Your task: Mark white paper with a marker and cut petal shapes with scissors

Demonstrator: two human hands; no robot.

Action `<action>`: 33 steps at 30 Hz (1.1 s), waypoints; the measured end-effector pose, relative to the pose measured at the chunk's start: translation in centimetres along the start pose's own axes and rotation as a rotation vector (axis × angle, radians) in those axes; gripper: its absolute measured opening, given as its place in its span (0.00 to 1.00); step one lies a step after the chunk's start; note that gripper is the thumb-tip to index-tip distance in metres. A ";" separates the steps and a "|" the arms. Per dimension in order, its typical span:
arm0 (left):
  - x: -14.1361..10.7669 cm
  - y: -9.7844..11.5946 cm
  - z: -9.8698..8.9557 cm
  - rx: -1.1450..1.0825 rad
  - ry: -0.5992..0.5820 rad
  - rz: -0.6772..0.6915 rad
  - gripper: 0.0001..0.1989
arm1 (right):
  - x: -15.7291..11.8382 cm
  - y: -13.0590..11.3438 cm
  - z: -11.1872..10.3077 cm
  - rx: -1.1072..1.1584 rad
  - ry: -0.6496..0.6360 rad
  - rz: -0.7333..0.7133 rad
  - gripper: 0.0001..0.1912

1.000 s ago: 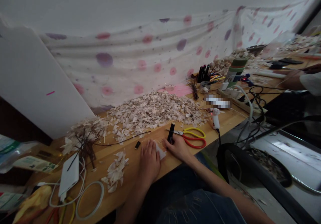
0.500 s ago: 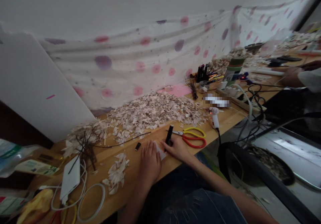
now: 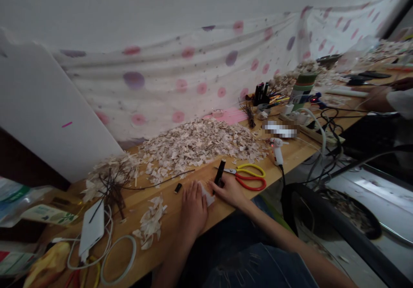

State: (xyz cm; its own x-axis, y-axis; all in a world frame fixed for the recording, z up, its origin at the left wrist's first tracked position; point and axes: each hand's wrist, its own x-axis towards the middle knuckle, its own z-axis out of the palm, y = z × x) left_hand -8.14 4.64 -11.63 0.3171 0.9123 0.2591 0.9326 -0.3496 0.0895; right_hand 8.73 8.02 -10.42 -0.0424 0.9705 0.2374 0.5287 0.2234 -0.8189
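Note:
My right hand [image 3: 228, 190] is closed around a black marker [image 3: 220, 172], which stands nearly upright with its lower end by a small pale piece [image 3: 207, 193]. My left hand [image 3: 194, 207] lies flat on the table with fingers stretched, its fingertips at the left edge of that piece. A black cap [image 3: 177, 188] rests just left of my left hand. Behind my right hand are scissors [image 3: 250, 177] with one yellow and one red handle. A few pale petal-like flakes [image 3: 151, 222] lie left of my left hand.
A wide heap of pale flakes [image 3: 200, 144] fills the table's back. Dark twigs [image 3: 111, 187], a white power bank [image 3: 92, 228] and a tape ring [image 3: 118, 260] are at left. A glue gun [image 3: 276, 151] and cables are at right, beyond them another person's arm [image 3: 379, 98].
The marker in my right hand has tilted slightly to the right. My left hand keeps its place on the table, while the whole view has shifted a little.

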 end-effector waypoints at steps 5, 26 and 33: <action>0.0 0.1 -0.1 -0.001 -0.007 0.000 0.24 | 0.0 0.1 0.1 -0.007 0.017 0.004 0.14; 0.0 -0.2 0.5 -0.002 0.025 0.008 0.23 | 0.0 -0.1 0.1 0.000 -0.020 -0.014 0.13; 0.0 -0.2 0.7 0.000 0.040 0.013 0.23 | 0.0 0.5 0.4 -0.008 0.000 0.000 0.14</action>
State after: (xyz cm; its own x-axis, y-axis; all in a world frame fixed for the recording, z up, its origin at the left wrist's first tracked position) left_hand -8.24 4.85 -12.36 0.3225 0.8983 0.2985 0.9284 -0.3617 0.0853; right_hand 8.66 8.21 -11.00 -0.0423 0.9705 0.2373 0.5357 0.2225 -0.8146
